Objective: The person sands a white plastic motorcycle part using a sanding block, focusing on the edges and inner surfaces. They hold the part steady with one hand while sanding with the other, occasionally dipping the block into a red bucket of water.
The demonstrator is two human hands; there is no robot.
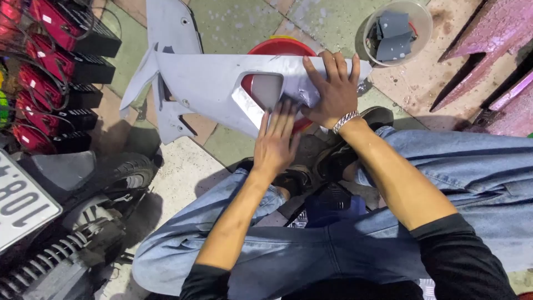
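Note:
A long grey scooter body panel [205,83] lies across a red basin [280,46] in front of my knees. My right hand [333,89] lies flat on the panel's right end, fingers spread, with a metal watch on the wrist. My left hand [277,141] presses flat with straight fingers against the panel's lower edge, just under its cut-out opening. A small grey piece, maybe sanding paper, seems to sit under the left fingertips, but I cannot tell for sure. The panel's surface looks wet and dull.
A clear plastic tub [397,30] with dark grey sheets stands at the back right. A second grey panel [169,25] lies behind. Red tail lights [47,72] are stacked at the left. A scooter's rear wheel [114,175] and plate are at the lower left. Purple painted parts [494,61] are at the right.

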